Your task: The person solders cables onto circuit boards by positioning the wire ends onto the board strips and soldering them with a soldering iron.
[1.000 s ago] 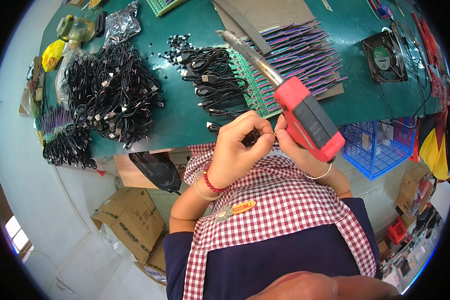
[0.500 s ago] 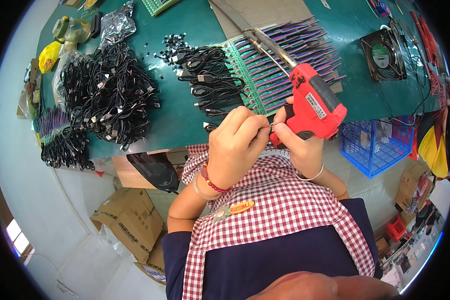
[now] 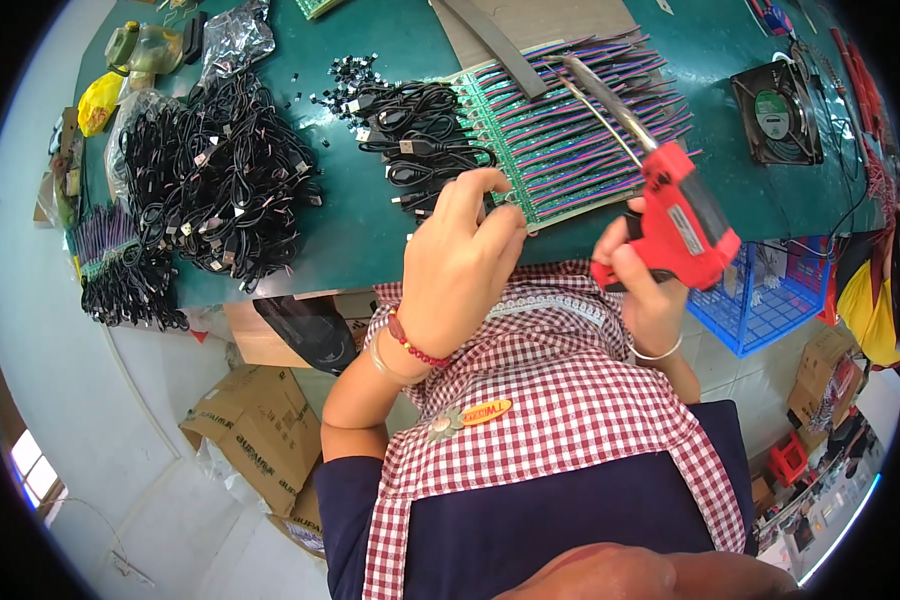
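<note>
My right hand is wrapped round the handle of a red soldering gun, whose long metal barrel points up and away over the board. My left hand is over the table's near edge, beside the near end of a green circuit board panel. Its fingers are bent, with the thumb and index tips apart next to a thin wire end. Black USB cables lie in bundles along the panel's left side. Thin multicoloured wires stretch from its right side.
A big heap of black cables covers the table's left. Small black parts lie scattered behind the bundles. A flat metal bar rests across the panel's far end. At right stand a black fan and, below table level, a blue crate.
My right hand has drawn the soldering gun to the right, away from my left hand. My left hand has moved slightly forward to the panel's near end, its fingers loosening.
</note>
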The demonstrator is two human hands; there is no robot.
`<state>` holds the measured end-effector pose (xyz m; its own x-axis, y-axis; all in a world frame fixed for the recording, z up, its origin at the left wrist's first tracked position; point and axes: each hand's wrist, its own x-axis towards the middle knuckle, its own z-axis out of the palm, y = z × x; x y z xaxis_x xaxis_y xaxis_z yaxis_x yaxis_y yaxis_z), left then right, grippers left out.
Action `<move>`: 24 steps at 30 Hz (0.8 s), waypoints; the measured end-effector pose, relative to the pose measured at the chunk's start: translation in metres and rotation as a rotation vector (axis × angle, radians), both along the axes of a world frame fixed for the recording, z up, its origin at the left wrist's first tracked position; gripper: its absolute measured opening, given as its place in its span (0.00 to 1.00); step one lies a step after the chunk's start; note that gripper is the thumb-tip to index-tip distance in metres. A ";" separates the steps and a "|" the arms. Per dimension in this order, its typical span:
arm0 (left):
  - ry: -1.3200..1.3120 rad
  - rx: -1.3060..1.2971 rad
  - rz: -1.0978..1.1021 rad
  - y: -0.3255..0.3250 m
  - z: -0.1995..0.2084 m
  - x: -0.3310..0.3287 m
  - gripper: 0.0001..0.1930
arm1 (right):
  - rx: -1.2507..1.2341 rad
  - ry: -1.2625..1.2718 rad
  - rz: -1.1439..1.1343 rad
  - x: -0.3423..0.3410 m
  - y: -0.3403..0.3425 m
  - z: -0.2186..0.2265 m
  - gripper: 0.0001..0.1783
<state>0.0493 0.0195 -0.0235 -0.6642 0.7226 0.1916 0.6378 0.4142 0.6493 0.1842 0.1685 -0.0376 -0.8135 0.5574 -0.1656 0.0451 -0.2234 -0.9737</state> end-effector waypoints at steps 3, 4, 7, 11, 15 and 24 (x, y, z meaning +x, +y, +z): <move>0.092 -0.101 -0.070 0.005 -0.005 -0.007 0.04 | -0.104 0.077 0.011 0.026 0.013 -0.006 0.23; 0.091 -0.104 -0.070 0.006 -0.006 -0.008 0.04 | -0.106 0.075 0.011 0.035 0.016 -0.007 0.23; 0.175 -0.169 -0.099 0.008 -0.009 -0.012 0.04 | -0.083 0.036 0.131 0.065 0.025 -0.017 0.25; 0.129 -0.218 -0.138 0.010 -0.006 -0.017 0.03 | 0.028 -0.110 0.205 0.107 0.029 -0.041 0.23; 0.105 -0.262 -0.158 0.010 -0.001 -0.019 0.03 | -0.152 -0.176 0.155 0.117 0.029 -0.042 0.16; 0.127 -0.344 -0.200 0.016 0.003 -0.021 0.03 | -0.014 -0.249 0.211 0.120 0.030 -0.048 0.12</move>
<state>0.0284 0.0357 -0.0207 -0.4910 0.8711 -0.0117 0.7940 0.4529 0.4056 0.3038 0.1981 -0.0854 -0.8446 0.3772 -0.3800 0.3279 -0.1968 -0.9240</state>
